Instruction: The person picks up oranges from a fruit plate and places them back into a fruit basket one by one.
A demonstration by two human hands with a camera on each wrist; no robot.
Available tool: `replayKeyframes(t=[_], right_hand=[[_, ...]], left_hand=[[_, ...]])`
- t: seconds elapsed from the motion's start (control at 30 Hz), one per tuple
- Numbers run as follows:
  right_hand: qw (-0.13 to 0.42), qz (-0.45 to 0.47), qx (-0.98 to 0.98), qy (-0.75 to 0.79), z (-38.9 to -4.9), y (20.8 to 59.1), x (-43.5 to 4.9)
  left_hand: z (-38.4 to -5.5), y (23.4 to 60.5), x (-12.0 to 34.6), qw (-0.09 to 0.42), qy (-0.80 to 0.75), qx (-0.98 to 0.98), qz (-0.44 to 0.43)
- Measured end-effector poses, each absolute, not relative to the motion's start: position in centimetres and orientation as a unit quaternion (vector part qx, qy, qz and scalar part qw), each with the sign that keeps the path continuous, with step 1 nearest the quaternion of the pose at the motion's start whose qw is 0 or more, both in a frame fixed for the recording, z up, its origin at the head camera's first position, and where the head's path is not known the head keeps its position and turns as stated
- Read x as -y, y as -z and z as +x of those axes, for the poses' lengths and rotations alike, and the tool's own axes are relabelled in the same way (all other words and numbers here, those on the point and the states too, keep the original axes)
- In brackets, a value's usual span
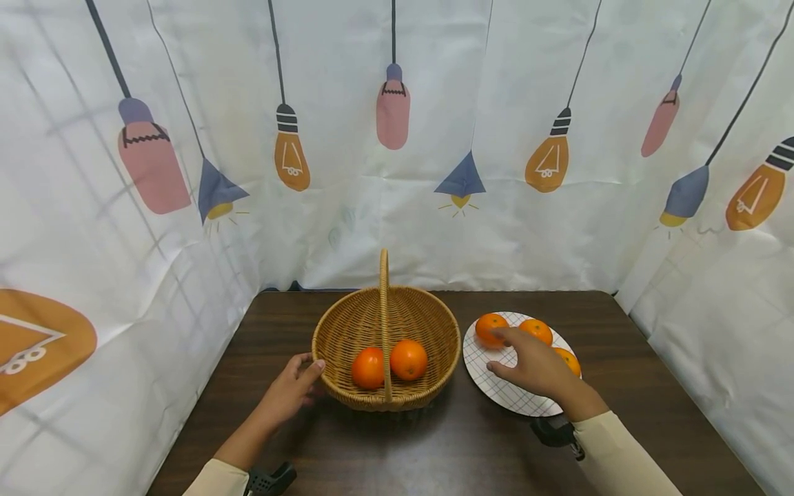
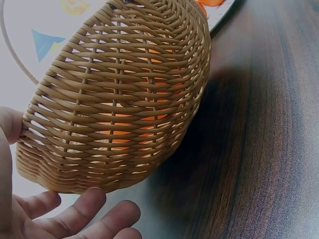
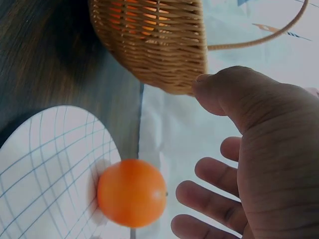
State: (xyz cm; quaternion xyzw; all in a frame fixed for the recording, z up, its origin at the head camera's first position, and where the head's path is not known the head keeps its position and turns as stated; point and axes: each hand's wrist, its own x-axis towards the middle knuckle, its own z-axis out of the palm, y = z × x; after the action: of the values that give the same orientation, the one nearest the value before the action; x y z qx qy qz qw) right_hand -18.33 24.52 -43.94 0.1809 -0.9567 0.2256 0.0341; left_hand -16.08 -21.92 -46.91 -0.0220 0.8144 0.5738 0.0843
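A wicker basket (image 1: pixel 347 324) with a tall handle holds two oranges (image 1: pixel 408 359). My left hand (image 1: pixel 291 389) holds the basket's left rim; in the left wrist view the thumb is at the rim and the fingertips (image 2: pixel 92 199) lie along the outer weave. To the right, three oranges (image 1: pixel 536 331) sit toward the far and right sides of a white plate (image 1: pixel 496 386) with a grid pattern. My right hand (image 1: pixel 536 365) hovers over this plate with fingers spread and nothing in it. The nearest orange (image 3: pixel 132 193) lies below its fingers in the right wrist view.
Basket and plate stand side by side on a dark wooden table (image 1: pixel 434 455). Behind it and along both sides hangs a white curtain (image 1: pixel 347 234) printed with lamps. The basket's handle (image 1: pixel 384 303) arches high over its middle.
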Motion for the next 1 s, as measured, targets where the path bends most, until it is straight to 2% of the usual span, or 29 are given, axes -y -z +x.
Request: replayKeyframes(t=[0.23,0.6,1.0], right_hand=[[0.035,0.178,0.956,-0.231,-18.0,44.4,-26.0],[0.074,0.177,0.957,-0.216,-17.5,45.2,-27.7],[0.048,0.129,0.965,-0.223,-16.8,45.1,-29.2]], left_hand=[[-16.2,47.0,21.9,0.086,-0.572,-0.815,-0.02],[-16.1,47.0,21.9,0.084,-0.571,-0.816,-0.021],[-16.1,47.1,21.9,0.085,-0.574,-0.814,-0.021]])
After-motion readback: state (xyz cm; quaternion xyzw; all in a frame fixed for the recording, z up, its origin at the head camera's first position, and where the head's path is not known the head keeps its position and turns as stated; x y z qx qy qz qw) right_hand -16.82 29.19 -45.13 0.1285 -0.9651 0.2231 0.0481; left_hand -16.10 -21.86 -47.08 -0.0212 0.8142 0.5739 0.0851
